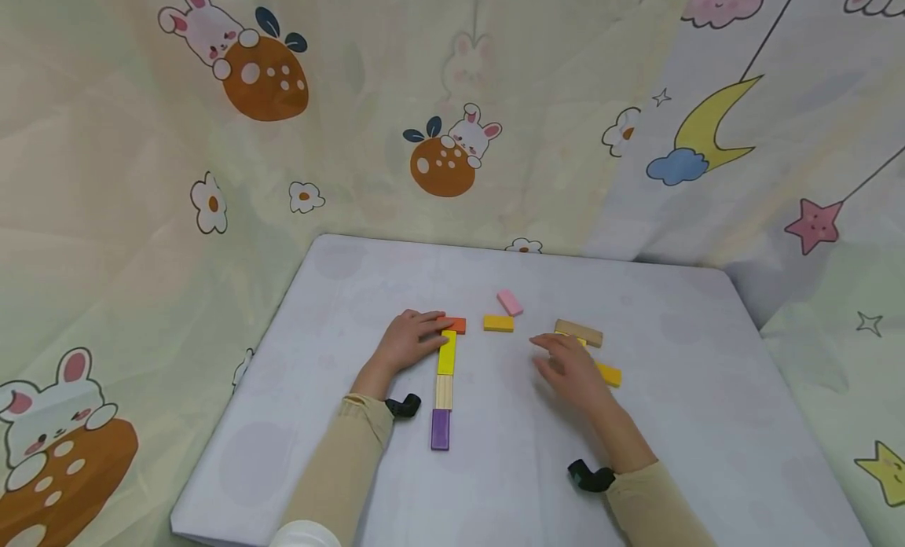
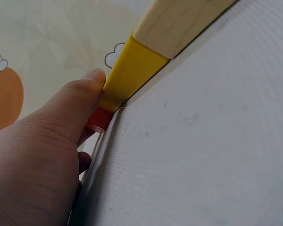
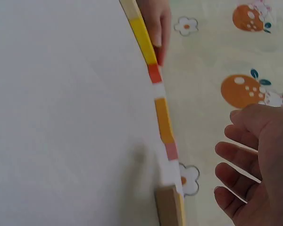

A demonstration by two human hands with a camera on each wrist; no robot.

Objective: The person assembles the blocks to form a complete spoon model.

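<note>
My left hand [image 1: 412,341] is at the far end of a row of blocks laid flat on the table. Its thumb lies along the yellow block [image 2: 134,66] and its fingers sit at the far side of the red block [image 1: 456,325], pinching its left end. The red block lies crosswise against the yellow one. Toward me, the row continues with a plain wood block [image 1: 443,391] and a purple block [image 1: 441,430]. My right hand [image 1: 571,368] hovers with loosely bent, spread fingers, holding nothing. Beneath or beside it are a tan wood block [image 1: 580,332] and an orange-yellow block [image 1: 609,375].
Between the hands lie another orange-yellow block [image 1: 498,324] and a pink block [image 1: 509,302]. A further yellow block is partly hidden by my right hand. The pale tabletop [image 1: 509,468] ends at a printed fabric backdrop [image 1: 551,138]. A white round object [image 1: 305,534] shows at the bottom edge.
</note>
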